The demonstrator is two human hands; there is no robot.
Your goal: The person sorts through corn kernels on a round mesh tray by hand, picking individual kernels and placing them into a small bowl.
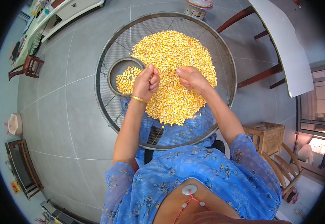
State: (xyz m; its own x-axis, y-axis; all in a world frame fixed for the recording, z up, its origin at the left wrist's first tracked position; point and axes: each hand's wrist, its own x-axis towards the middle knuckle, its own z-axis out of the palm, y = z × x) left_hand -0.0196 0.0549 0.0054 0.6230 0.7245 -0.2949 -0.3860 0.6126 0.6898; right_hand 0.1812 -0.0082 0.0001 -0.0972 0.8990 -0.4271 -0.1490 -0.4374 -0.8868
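On a big round sieve (234, 74) lies a wide heap of yellow corn (177, 50); a small bowl (119, 68) with some more corn in it sits at the sieve's left side; the left hand (146, 84) is curled up right by the bowl's rim, and I cannot tell if they touch; the right hand (193, 78) is curled up over the heap; I cannot tell if there is corn inside either hand; it seems best to work low over the heap, so any bits that slip land on the sieve; soft, small finger moves should help; the left arm should mind the bowl, as a bump could tip it and spill the corn.
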